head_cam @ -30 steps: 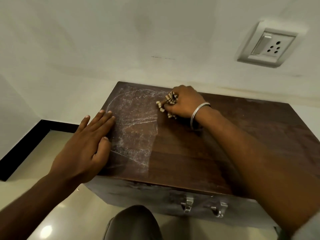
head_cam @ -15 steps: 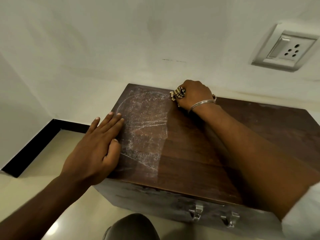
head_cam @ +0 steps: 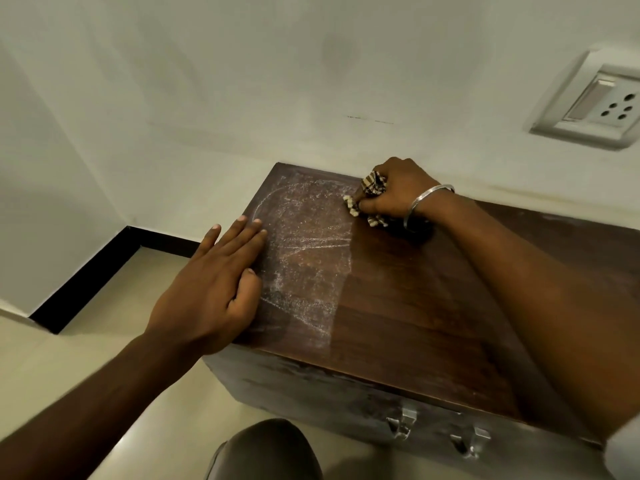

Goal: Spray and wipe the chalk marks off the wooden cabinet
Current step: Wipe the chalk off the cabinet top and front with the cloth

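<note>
The dark wooden cabinet stands against the wall, its top facing me. White chalk marks cover the left part of the top; the right part looks dark and wiped. My right hand is closed on a bunched checked cloth and presses it on the top near the back edge, at the right border of the chalk. My left hand lies flat on the top's left front corner, fingers together, holding nothing. No spray bottle is visible.
A white wall runs right behind the cabinet, with a socket and switch plate at upper right. Two metal handles sit on the cabinet's front. A beige floor with black skirting lies to the left. My knee shows at the bottom.
My right hand pushed the cloth toward the back edge of the top, then drew it slightly back toward me. The left hand stayed flat on the left corner. The camera shifted a little.
</note>
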